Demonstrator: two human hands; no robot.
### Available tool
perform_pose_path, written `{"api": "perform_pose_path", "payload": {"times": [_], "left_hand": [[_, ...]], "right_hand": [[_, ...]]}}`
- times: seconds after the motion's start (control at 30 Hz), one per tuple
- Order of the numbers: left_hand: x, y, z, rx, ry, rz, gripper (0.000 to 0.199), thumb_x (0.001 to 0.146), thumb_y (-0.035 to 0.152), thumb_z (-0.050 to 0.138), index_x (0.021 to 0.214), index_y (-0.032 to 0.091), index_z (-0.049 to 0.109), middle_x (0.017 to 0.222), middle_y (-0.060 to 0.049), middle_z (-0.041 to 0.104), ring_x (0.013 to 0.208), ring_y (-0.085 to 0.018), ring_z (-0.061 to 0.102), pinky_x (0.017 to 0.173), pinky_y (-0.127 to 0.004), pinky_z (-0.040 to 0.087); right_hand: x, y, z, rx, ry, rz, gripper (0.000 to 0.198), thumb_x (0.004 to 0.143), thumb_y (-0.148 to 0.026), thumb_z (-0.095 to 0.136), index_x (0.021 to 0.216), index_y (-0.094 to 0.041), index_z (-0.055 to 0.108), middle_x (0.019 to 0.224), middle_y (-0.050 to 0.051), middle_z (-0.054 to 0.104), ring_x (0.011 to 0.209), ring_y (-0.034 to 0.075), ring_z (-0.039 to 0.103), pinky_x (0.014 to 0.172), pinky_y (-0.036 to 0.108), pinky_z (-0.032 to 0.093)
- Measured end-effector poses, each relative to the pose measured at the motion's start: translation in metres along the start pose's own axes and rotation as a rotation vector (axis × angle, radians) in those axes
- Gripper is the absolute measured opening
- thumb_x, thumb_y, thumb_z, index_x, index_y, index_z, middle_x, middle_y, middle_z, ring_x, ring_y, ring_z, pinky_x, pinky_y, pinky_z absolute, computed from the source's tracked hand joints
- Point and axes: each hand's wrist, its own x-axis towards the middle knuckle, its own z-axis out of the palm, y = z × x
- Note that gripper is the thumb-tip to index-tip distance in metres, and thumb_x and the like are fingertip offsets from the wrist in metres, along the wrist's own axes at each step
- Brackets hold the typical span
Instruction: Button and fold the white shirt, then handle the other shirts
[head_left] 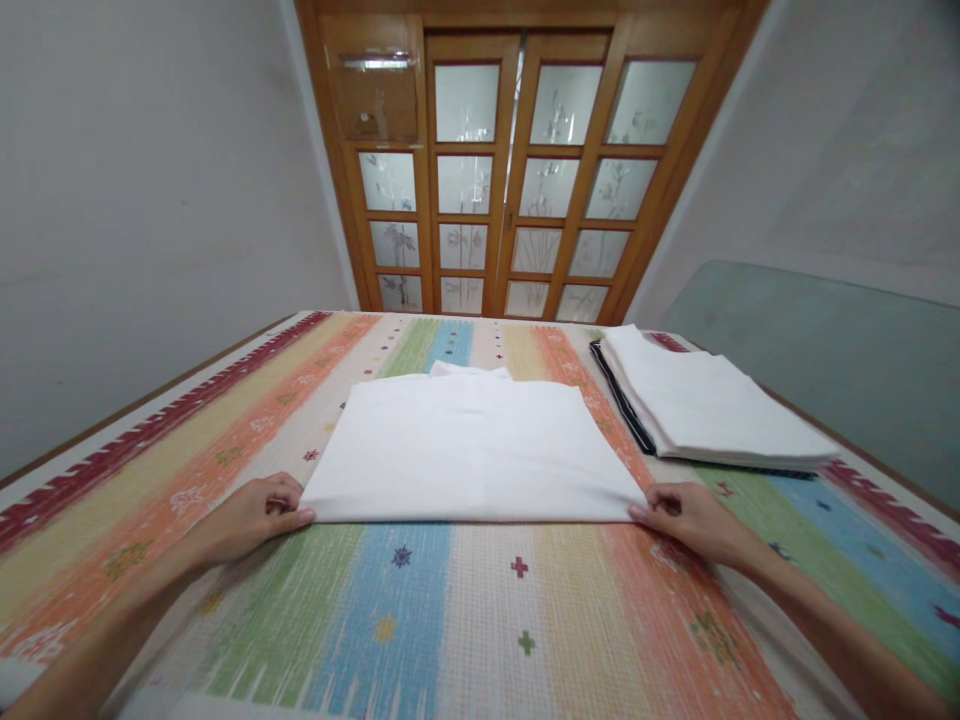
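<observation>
A white shirt (pixel 472 450), folded into a wide flat shape, lies in front of me with its collar (pixel 469 371) at the far edge. My left hand (pixel 266 508) pinches the near left corner of the shirt between thumb and fingers. At the near right corner, my right hand (pixel 679 512) pinches the cloth in the same way. The near folded edge runs straight between both hands, resting on or just above the striped cloth (pixel 480 620).
To the right sits a stack of folded white clothes (pixel 712 400) with dark striped fabric beneath. A pale green board (pixel 817 360) leans along the right wall. Wooden doors with glass panes (pixel 495 180) stand beyond the far edge.
</observation>
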Motion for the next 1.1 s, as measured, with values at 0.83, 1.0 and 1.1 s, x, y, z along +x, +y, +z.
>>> {"api": "perform_pose_path", "payload": {"times": [0.83,1.0,1.1], "left_hand": [[0.125,0.025,-0.003,0.002,0.416,-0.281,0.04,0.08,0.029,0.054,0.118,0.018,0.058,0.098,-0.007,0.069,0.087,-0.02,0.064,0.074,-0.026,0.044],[0.142,0.02,-0.003,0.041,0.439,-0.332,0.041,0.079,0.031,0.055,0.116,0.013,0.06,0.1,-0.011,0.07,0.095,-0.024,0.064,0.078,-0.028,0.045],[0.148,0.017,-0.005,0.052,0.437,-0.366,0.033,0.079,0.035,0.055,0.101,0.013,0.067,0.102,-0.013,0.07,0.099,-0.026,0.063,0.079,-0.029,0.045]], "right_hand": [[0.156,-0.026,0.033,-0.295,0.373,0.08,0.024,0.083,-0.025,0.051,0.103,-0.015,0.061,0.112,0.014,0.059,0.112,0.028,0.049,0.095,0.038,0.035],[0.172,-0.026,0.031,-0.17,0.423,0.146,0.03,0.078,-0.022,0.051,0.106,-0.013,0.058,0.106,0.014,0.061,0.102,0.027,0.054,0.086,0.035,0.04],[0.178,-0.025,0.029,-0.057,0.462,0.182,0.034,0.077,-0.02,0.046,0.109,-0.012,0.056,0.098,0.013,0.063,0.091,0.026,0.058,0.079,0.033,0.043]]}}
